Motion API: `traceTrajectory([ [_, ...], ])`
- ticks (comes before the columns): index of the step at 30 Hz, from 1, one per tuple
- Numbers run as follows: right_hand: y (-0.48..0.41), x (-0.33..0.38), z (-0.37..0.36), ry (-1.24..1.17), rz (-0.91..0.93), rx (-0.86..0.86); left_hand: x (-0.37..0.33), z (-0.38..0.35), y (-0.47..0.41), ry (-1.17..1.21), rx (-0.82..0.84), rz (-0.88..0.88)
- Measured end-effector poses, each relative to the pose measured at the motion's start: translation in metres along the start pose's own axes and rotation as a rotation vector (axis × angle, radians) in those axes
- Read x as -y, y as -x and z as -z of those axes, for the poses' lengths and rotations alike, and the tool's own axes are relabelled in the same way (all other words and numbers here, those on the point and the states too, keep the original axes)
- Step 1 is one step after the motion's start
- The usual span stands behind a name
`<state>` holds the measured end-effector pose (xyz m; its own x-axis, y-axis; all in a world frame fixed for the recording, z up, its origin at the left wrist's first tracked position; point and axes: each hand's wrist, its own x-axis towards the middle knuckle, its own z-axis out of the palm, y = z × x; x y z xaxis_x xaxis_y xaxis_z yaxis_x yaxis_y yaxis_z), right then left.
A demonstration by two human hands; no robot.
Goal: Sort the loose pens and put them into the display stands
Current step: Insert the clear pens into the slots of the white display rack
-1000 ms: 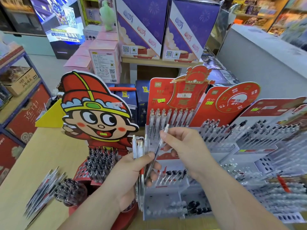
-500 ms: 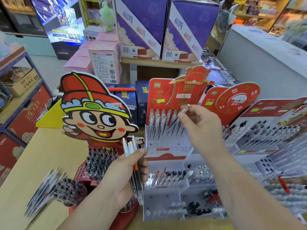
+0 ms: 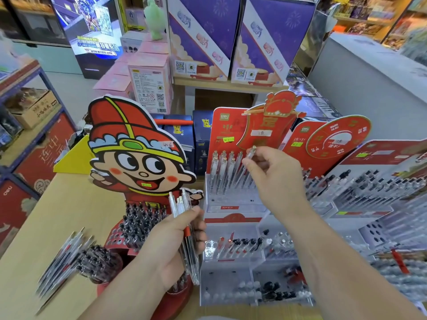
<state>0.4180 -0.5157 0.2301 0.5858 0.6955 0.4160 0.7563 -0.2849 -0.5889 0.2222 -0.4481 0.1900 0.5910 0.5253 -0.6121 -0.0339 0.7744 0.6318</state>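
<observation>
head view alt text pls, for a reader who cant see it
The right hand pinches a clear pen over the top row of a clear display stand, while the left hand grips a bundle of pens. More loose pens lie on the wooden table beside a cartoon-figure stand.

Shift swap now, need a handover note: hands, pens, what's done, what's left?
Left grip holds a bundle of pens roughly upright.
Right grip pinches one pen over the top row of the clear stand.
Done: top row already holds several pens.
Left: seat this pen, sort the bundle, then the loose pile on the table.
</observation>
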Motion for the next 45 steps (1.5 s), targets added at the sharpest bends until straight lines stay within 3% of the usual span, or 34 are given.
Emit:
traceTrajectory([
  [16,-0.003,-0.008,-0.021,0.126,-0.078,0.19,0.001,0.0,-0.001,-0.001,0.012,-0.015],
  [34,-0.007,0.0,-0.02,0.225,-0.121,0.261,0.003,0.0,0.002,0.017,0.07,-0.024],
  [45,-0.004,0.004,-0.02,0.237,-0.136,0.276,0.006,0.002,-0.006,-0.102,0.214,-0.046],
])
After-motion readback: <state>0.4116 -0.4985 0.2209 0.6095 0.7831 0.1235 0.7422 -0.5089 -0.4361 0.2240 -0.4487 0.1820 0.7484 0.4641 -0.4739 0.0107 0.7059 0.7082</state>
